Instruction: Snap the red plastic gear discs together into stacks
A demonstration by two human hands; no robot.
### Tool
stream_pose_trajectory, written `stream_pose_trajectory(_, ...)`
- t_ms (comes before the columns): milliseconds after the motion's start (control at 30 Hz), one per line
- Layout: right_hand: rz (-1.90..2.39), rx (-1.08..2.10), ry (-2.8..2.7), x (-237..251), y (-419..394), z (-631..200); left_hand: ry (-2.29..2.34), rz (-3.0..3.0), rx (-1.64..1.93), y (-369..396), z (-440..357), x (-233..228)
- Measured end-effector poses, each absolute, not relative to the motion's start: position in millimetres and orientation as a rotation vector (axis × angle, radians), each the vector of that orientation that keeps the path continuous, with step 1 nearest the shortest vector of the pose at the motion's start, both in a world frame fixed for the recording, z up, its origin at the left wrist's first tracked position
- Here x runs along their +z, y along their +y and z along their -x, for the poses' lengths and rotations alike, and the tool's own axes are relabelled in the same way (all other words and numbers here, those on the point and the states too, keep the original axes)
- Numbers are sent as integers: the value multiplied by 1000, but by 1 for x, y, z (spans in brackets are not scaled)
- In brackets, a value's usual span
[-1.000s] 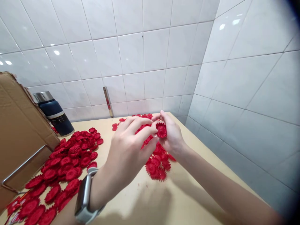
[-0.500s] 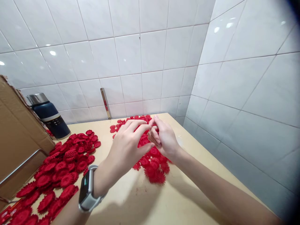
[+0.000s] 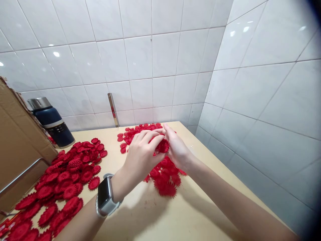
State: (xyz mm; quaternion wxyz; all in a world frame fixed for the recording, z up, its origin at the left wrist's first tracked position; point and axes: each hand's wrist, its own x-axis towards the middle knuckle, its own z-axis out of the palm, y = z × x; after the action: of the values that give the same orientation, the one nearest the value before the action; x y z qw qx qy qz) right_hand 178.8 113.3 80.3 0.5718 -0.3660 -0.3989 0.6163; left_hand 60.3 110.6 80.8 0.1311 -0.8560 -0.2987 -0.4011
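Note:
My left hand (image 3: 144, 149), with a watch (image 3: 105, 194) on its wrist, curves its fingers and thumb round a red serrated-edged rosette (image 3: 163, 146). From the other side my right hand (image 3: 177, 147) cups the same rosette, its thumb pointing up and most of its fingers hidden behind the left hand. Both hands hover over a heap of loose red rosettes (image 3: 165, 182) on the pale table (image 3: 130, 207). The heap's middle is covered by my hands.
More red rosettes (image 3: 71, 177) are spread on the left. Beside them stand a cardboard box (image 3: 22, 144) and a dark blue bottle (image 3: 54, 122). A narrow strip (image 3: 113, 110) leans on the tiled wall (image 3: 163, 57). At right, the table edge runs along another tiled wall.
A red rosette now shows between my hands. My left hand has shifted slightly right, its wrist turned. The right hand's curled fingers have straightened behind the rosette.

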Motion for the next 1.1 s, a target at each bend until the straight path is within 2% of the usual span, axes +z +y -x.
stream_pose_trajectory(1100, 990, 1507, -886, 80, 114, -181, -679, 2470, -1176, 116, -65, 69)
